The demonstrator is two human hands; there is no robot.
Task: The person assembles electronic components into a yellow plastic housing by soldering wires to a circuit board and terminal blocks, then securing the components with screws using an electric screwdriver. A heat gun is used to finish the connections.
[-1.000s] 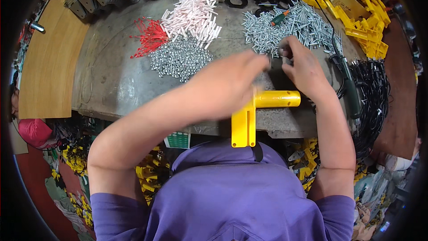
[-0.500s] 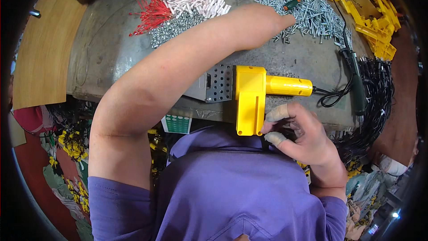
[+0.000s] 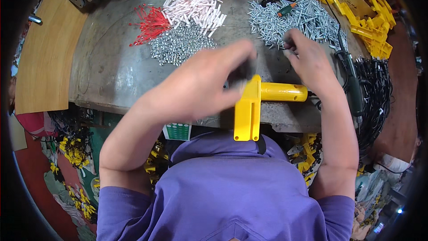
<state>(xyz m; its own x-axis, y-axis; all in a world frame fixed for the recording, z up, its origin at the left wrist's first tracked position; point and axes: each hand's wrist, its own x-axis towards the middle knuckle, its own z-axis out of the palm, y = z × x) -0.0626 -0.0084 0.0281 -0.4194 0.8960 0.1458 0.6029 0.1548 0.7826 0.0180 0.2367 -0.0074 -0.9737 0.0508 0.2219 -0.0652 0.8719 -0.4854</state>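
Note:
A yellow plastic housing [image 3: 247, 118] with a tube-shaped yellow handle [image 3: 283, 92] lies across the table's near edge, the handle to the right. My left hand [image 3: 200, 80], smeared by motion, hovers at the far end of the housing. Its thumb and forefinger stand apart around a dark patch I cannot make out. The hand hides most of the perforated metal plate at the housing's left. My right hand [image 3: 310, 60] is at the near edge of a pile of silver screws [image 3: 307, 20], its fingers pinched together. What sits in that pinch, if anything, is hidden.
Piles of metal nuts [image 3: 180, 42], red wire pieces [image 3: 151, 24] and white sleeves [image 3: 191, 4] lie at the far left. A dark-green corded tool [image 3: 355, 89] hangs at right, by black cables [image 3: 379, 102]. Yellow parts [image 3: 372, 31] fill the far right.
My left hand has drawn back from the screw pile to the housing. My right hand has gone from the housing's near end up to the screws. The housing has shifted slightly nearer.

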